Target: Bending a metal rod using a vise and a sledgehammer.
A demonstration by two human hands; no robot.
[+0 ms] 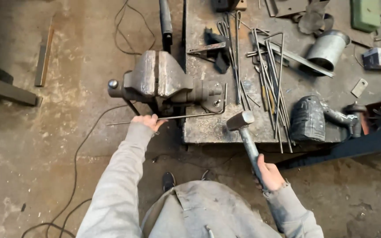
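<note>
My left hand (148,121) grips a thin steel rod (186,116) that lies level in front of a large bench vise (164,81); the rod's right end bends upward by the vise base. My right hand (267,173) holds the handle of a hammer (242,121), whose steel head hovers at the front edge of the metal workbench (208,128), just right of the rod's bent end. The vise jaws look nearly closed with nothing clamped between them.
Several bent rods (272,70) lie on the bench with a flat steel bar (296,55), a tin can (328,48), a dark angle grinder (314,118) and a green box (365,14). Cables trail over the concrete floor (76,154). My feet stand below the bench edge.
</note>
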